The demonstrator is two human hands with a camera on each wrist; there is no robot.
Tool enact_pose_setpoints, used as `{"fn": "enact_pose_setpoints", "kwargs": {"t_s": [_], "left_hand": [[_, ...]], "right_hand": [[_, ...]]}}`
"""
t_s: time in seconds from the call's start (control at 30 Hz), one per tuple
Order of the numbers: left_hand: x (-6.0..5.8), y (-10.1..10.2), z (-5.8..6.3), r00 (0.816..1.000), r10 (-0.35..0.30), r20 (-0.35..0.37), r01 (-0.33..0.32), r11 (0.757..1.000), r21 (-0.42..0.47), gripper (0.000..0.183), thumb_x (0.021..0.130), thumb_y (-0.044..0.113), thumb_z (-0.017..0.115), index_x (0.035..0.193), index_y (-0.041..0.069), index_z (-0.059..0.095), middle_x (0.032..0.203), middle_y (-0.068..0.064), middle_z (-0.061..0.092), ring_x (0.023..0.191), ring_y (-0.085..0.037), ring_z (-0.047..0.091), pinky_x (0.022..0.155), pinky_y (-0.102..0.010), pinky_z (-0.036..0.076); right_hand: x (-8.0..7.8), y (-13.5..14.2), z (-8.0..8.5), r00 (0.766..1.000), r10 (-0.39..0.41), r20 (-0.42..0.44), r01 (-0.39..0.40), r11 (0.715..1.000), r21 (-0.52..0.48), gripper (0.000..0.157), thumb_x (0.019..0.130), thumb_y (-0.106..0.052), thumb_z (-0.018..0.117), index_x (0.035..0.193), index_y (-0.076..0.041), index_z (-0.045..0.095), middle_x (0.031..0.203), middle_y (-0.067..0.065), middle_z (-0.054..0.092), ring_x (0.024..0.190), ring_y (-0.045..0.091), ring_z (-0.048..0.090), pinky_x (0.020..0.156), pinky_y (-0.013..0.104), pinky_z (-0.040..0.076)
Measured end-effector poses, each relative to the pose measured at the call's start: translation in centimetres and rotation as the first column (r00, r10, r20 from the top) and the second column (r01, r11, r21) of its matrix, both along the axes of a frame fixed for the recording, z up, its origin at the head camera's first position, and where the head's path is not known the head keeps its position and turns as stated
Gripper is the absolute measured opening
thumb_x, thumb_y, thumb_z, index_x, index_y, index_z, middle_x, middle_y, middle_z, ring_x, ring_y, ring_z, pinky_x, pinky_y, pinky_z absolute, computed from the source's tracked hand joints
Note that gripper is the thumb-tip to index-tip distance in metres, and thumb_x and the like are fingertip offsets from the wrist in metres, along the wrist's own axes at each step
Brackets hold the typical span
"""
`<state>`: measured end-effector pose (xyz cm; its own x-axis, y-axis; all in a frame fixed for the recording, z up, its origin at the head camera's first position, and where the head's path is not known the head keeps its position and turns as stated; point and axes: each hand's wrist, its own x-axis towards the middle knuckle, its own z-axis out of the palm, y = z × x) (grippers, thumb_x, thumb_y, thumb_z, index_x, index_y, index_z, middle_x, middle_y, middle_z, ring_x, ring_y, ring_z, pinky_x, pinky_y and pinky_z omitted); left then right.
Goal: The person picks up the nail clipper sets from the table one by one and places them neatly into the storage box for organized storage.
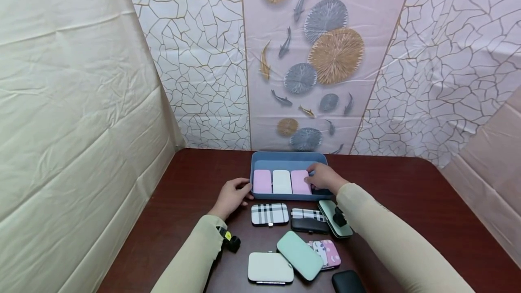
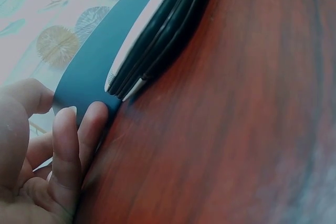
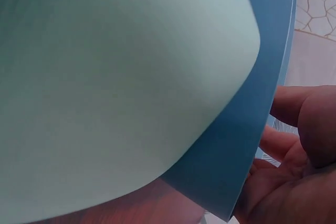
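A blue tray (image 1: 293, 165) stands at the back of the table. In it lie a pink case (image 1: 262, 181), a white case (image 1: 281, 181) and a second pink case (image 1: 300, 181), side by side. My right hand (image 1: 324, 177) reaches over the tray's right end and grips that second pink case by its right edge. In the right wrist view the tray's wall hides the case from sight. At the tray's front left corner my left hand (image 1: 231, 197) holds the wall, its fingers (image 2: 65, 135) bent against the outside.
Before the tray lie a plaid case (image 1: 270, 214), a black-and-plaid case (image 1: 309, 220) and a green case (image 1: 335, 219) under the right wrist. Nearer are a cream case (image 1: 270, 267), a mint case (image 1: 300, 255), a pink patterned case (image 1: 330, 253) and a black case (image 1: 348, 281).
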<state>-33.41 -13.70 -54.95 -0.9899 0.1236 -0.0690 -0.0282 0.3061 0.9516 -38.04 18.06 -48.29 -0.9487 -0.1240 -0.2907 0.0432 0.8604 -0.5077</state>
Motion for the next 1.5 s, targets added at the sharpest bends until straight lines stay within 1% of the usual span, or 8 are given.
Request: {"fn": "enact_pose_setpoints", "kwargs": {"t_s": [0.33,0.57,0.77,0.93,1.07,1.17,1.3,1.5], "left_hand": [[0.0,0.2,0.2,1.000,0.005,-0.003,-0.005,1.000,-0.002,0.036,0.091,0.038,0.060,0.124,0.023,0.059,0.098,-0.004,0.067,0.074,-0.019,0.069,0.058,-0.035,0.058],[0.0,0.2,0.3,1.000,0.003,-0.002,-0.003,1.000,0.002,0.036,0.092,0.037,0.059,0.125,0.022,0.059,0.098,-0.005,0.067,0.074,-0.020,0.069,0.057,-0.035,0.058],[0.0,0.4,-0.1,1.000,0.016,0.004,-0.016,1.000,0.002,0.037,0.091,0.038,0.060,0.125,0.022,0.059,0.097,-0.005,0.067,0.072,-0.020,0.069,0.057,-0.035,0.058],[-0.1,0.7,-0.6,1.000,0.004,0.013,-0.004,1.000,0.012,0.040,0.091,0.041,0.060,0.125,0.022,0.059,0.098,-0.005,0.067,0.073,-0.020,0.069,0.058,-0.035,0.058],[0.0,0.7,-0.6,1.000,0.004,0.011,-0.004,1.000,0.008,0.040,0.090,0.042,0.060,0.125,0.022,0.059,0.099,-0.004,0.067,0.073,-0.020,0.069,0.058,-0.035,0.058],[0.0,0.5,-0.3,1.000,0.011,0.012,-0.011,1.000,0.003,0.039,0.091,0.040,0.060,0.125,0.022,0.059,0.098,-0.005,0.067,0.073,-0.020,0.069,0.057,-0.035,0.058],[0.2,0.2,0.0,1.000,0.018,0.014,-0.018,1.000,-0.005,0.037,0.092,0.037,0.060,0.125,0.021,0.059,0.098,-0.005,0.067,0.073,-0.020,0.069,0.057,-0.035,0.058],[0.1,0.2,-0.1,1.000,0.029,0.000,-0.029,0.999,-0.015,0.035,0.092,0.038,0.060,0.123,0.023,0.060,0.098,-0.003,0.067,0.073,-0.019,0.069,0.058,-0.034,0.058]], "right_hand": [[-0.1,0.2,0.3,0.994,-0.072,0.083,0.083,0.987,-0.136,0.039,0.093,-0.014,0.053,0.129,0.001,0.053,0.100,0.014,0.064,0.076,0.018,0.065,0.061,0.030,0.058],[0.1,0.5,0.5,0.984,-0.132,0.121,0.153,0.971,-0.182,0.036,0.094,-0.012,0.049,0.128,0.001,0.053,0.111,0.017,0.061,0.081,0.020,0.067,0.065,0.032,0.059],[0.8,1.2,1.2,0.987,-0.108,0.116,0.131,0.968,-0.214,0.037,0.097,-0.018,0.048,0.130,0.000,0.051,0.118,0.020,0.059,0.084,0.023,0.069,0.066,0.035,0.059],[3.0,2.9,3.6,0.997,-0.073,0.001,0.071,0.979,-0.192,0.041,0.096,-0.027,0.053,0.130,-0.003,0.053,0.122,0.019,0.058,0.085,0.021,0.070,0.068,0.036,0.059],[5.2,4.9,5.2,0.996,-0.032,-0.089,0.019,0.988,-0.152,0.038,0.094,-0.032,0.056,0.119,-0.004,0.061,0.101,0.013,0.068,0.079,0.020,0.068,0.066,0.035,0.058],[6.6,6.5,5.5,0.995,-0.018,-0.094,0.007,0.994,-0.112,0.034,0.093,-0.033,0.058,0.112,-0.005,0.064,0.088,0.009,0.069,0.074,0.019,0.066,0.063,0.035,0.056],[8.5,8.2,4.2,0.999,-0.009,-0.031,0.007,0.998,-0.059,0.038,0.090,-0.037,0.062,0.109,-0.005,0.065,0.084,0.007,0.068,0.071,0.020,0.065,0.060,0.034,0.056],[11.2,8.9,1.1,0.998,0.005,0.060,-0.005,1.000,-0.004,0.063,0.080,-0.052,0.068,0.118,-0.002,0.060,0.084,0.004,0.065,0.071,0.015,0.062,0.058,0.031,0.055]]}}
